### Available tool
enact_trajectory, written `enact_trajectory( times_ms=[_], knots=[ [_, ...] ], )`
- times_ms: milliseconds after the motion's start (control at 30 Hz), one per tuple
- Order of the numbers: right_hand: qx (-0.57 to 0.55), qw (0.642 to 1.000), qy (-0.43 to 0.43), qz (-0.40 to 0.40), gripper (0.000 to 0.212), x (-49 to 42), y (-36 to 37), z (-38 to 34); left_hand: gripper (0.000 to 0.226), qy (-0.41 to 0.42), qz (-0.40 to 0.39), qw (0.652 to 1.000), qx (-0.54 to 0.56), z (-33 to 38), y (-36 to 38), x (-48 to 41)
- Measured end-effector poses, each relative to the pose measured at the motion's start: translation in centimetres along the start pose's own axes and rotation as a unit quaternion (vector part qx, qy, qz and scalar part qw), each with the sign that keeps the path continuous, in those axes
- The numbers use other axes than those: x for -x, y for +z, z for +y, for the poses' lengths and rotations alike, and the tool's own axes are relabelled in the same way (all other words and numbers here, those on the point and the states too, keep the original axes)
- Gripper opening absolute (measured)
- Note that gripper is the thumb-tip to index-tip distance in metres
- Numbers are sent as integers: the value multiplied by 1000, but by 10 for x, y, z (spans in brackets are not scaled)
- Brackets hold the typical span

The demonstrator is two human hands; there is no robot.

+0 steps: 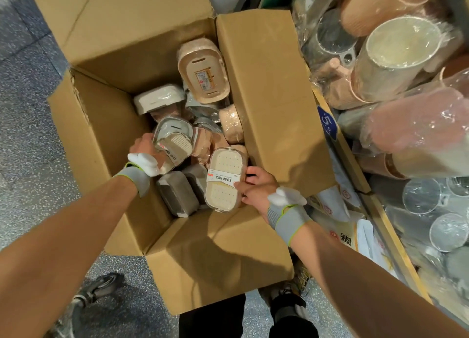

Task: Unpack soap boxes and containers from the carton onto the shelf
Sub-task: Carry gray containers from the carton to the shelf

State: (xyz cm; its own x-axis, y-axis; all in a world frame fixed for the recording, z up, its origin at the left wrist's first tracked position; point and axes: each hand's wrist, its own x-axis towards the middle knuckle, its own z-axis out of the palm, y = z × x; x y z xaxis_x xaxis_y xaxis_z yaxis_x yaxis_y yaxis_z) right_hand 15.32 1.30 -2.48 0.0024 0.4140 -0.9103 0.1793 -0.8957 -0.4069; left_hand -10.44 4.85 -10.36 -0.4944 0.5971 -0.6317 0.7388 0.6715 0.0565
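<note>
Gripping one box per hand inside carton [101,124]: left hand [143,147] curled round grey box [175,141], right hand [256,185] pinching cream box [225,180] by its edge. Both sit atop the pile. Probably paired to halve trips to shelf [351,157].

A shop: shelf [352,157] with price tag [327,121], wrapped cups [396,58].

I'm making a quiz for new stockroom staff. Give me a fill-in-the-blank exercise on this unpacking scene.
1. The right hand grips a cream box labelled ____.
2. The left hand holds another soap box inside the carton, whose flaps are ____.
3. The shelf of wrapped cups stands on the person's ____ side.
Missing words: SOAP BOX; open; right.
</note>
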Motion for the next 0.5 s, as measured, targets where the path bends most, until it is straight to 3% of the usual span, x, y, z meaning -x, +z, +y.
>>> enact_trajectory(
  times_ms=[167,367,500],
  knots=[
    [9,1000,-8,-6,36,-3,-2,3,43,14,-58,997,-50,-4,12,-2],
    [11,1000,-12,-10,36,-1,-1,2,66,7,-74,993,-87,-11,15,-4],
    [14,1000,-16,-4,39,-1,1,3,58,15,-75,990,-120,-13,15,-4]
  ],
)
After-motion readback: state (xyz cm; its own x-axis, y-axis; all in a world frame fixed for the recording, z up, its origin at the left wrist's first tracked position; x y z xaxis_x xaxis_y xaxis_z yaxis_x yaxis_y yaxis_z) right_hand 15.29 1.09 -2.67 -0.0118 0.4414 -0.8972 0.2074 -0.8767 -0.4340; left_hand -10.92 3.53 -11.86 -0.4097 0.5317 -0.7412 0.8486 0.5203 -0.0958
